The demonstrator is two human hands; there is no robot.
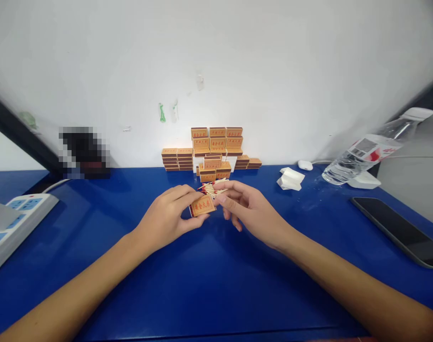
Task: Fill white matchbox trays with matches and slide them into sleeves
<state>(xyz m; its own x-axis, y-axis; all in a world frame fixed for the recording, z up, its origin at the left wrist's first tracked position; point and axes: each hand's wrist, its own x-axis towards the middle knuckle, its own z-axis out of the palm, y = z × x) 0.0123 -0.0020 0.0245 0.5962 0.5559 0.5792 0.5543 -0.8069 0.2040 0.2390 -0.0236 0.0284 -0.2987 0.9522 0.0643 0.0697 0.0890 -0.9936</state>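
My left hand (174,211) is closed around a matchbox (202,205), fingers on its top edge and thumb below. The box's orange label with red characters faces me, and a dark striking strip shows at its left end. Beside the box's right end is my right hand (247,206), with index finger and thumb apart and the other fingers loosely bent. Its thumb tip is at the box's edge; whether it presses on it is hard to tell. Just behind the box lies a loose pile of red-tipped matches (211,188), partly covered by my right fingers.
Against the white wall stands a stepped stack of matchboxes (217,142). To the right are crumpled white paper (290,179), a white earphone case (305,165), a tilted water bottle (368,147) and a phone (401,230). A power strip (27,216) sits at the left on the blue table (209,294).
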